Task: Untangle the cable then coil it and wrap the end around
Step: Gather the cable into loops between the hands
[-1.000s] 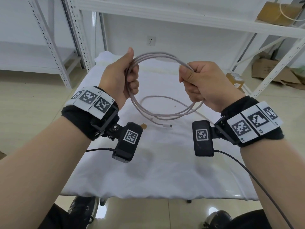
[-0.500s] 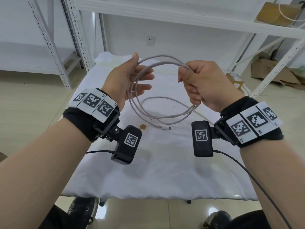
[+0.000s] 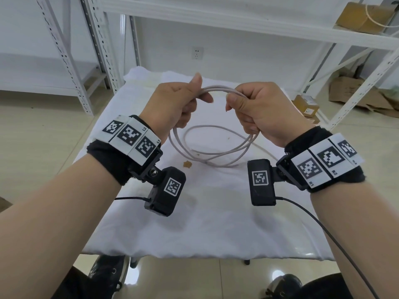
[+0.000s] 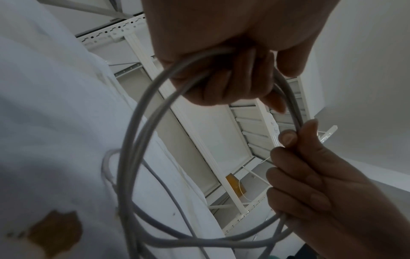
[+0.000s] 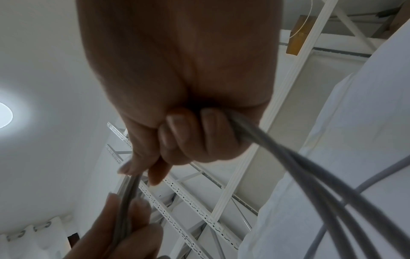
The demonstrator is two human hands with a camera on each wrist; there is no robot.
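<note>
A pale grey cable point(image 3: 216, 90) is gathered into a coil of several loops, held up above the table between both hands. My left hand point(image 3: 190, 104) grips the coil's upper left side, thumb up. Curled round the upper right side is my right hand point(image 3: 241, 108). The bottom of the coil point(image 3: 218, 158) sags onto the cloth. One loose loop point(image 3: 203, 127) lies on the table, and a tail point(image 3: 266, 152) runs off to the right. In the left wrist view the loops point(image 4: 137, 140) pass under my left fingers point(image 4: 221, 84). The right wrist view shows strands point(image 5: 310, 175) leaving my right fist point(image 5: 188, 133).
The table wears a white cloth point(image 3: 194, 229) with a small brown stain point(image 3: 187, 164). White metal shelving point(image 3: 237, 20) stands behind and to both sides. Cardboard boxes point(image 3: 306, 105) sit on the floor at the right. Black leads hang from the wrist cameras.
My left hand opened its fingers half a second ago and now grips the coil again, nearer the right hand. The hands have come closer together and the coil's top arc is shorter.
</note>
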